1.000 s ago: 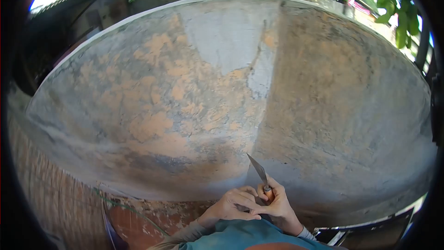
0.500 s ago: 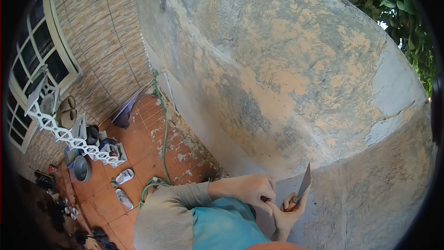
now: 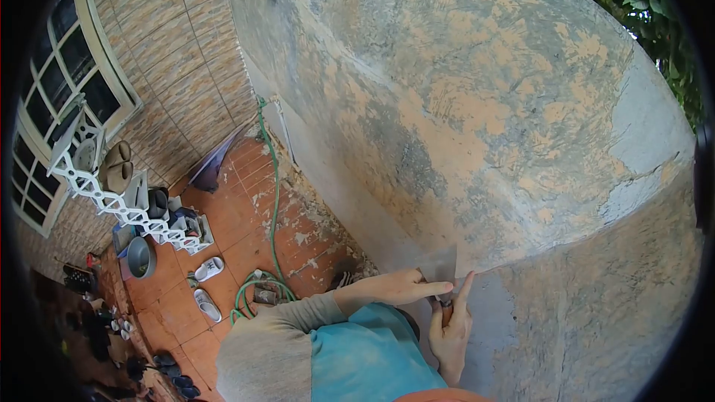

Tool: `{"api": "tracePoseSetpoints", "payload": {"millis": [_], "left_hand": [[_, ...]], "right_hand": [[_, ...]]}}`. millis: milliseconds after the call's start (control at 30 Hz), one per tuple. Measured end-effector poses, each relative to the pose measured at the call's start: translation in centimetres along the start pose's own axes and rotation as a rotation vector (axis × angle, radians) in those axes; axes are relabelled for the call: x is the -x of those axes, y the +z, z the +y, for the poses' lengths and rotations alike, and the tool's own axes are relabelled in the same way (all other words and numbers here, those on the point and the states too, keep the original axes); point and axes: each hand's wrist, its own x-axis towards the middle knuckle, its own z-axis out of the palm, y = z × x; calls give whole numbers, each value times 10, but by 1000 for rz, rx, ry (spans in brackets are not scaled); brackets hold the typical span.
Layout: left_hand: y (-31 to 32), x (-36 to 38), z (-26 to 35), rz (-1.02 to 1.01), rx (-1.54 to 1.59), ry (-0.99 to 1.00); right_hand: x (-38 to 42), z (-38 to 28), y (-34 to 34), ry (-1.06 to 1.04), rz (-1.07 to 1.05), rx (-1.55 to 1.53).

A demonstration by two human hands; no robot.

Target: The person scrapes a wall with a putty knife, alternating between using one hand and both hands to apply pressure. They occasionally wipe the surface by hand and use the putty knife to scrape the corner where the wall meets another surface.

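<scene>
Window (image 3: 77, 50) and patterned tiles (image 3: 164, 37) fill the upper left of the frame, as I see it. Below them, at left, a white rack (image 3: 135, 217) carries shoes (image 3: 117, 167), with a grey basin (image 3: 140, 257) just beside its lower end. Two sneakers (image 3: 209, 269) lie near it on the red floor (image 3: 246, 237). Then comes a green hose (image 3: 276, 186), running down to a coil at lower centre.

Right of that, the person's left hand (image 3: 406, 286) reaches in, one finger stretched across the scraper (image 3: 441, 264); I cannot tell whether it presses. The scraper is just right of lower centre, blade up and blurred, before the patchy wall (image 3: 514, 104). The right hand (image 3: 450, 335) has fingers clamped on its handle, forefinger pointing up, apart from the rest. Leaves (image 3: 633, 0) hang at upper right.
</scene>
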Motion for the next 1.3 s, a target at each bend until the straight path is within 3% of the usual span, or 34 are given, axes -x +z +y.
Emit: {"api": "tracePoseSetpoints", "payload": {"millis": [67,167,267,333,433,733,800,933,1000,1033,1133,1167,1267,1300], "left_hand": [[-3,-11,-24,30,-39,106],[-5,-21,-32,97,64,192],[-3,-32,-35,270,180,200],[1,-25,-21,236,268,166],[9,-29,-20,219,438,151],[19,-25,-16,251,371,218],[23,-22,-9,259,343,174],[29,-23,-8,288,426,202],[22,-23,-24,42,565,240],[18,-25,-23,28,574,253],[23,-30,-20,153,497,302],[19,-35,-17,82,369,342],[44,-52,5,340,64,545],[41,-56,5,323,-59,661]], "right_hand": [[5,1,5,2,94,-134],[13,8,-2,13,72,-115],[19,11,-10,4,-9,-87],[24,10,-14,-13,-57,-7],[34,11,-7,3,44,-87],[50,14,5,356,54,-536],[52,31,6,365,-144,-758],[50,27,-1,427,-326,-1179],[48,16,-10,411,-394,-1562],[44,9,-13,364,-474,-1756],[41,-12,-32,284,-459,-1546],[38,-19,-40,297,-349,-1363],[22,-32,-48,-18,299,-605],[9,-42,-56,-75,511,-357]]}}
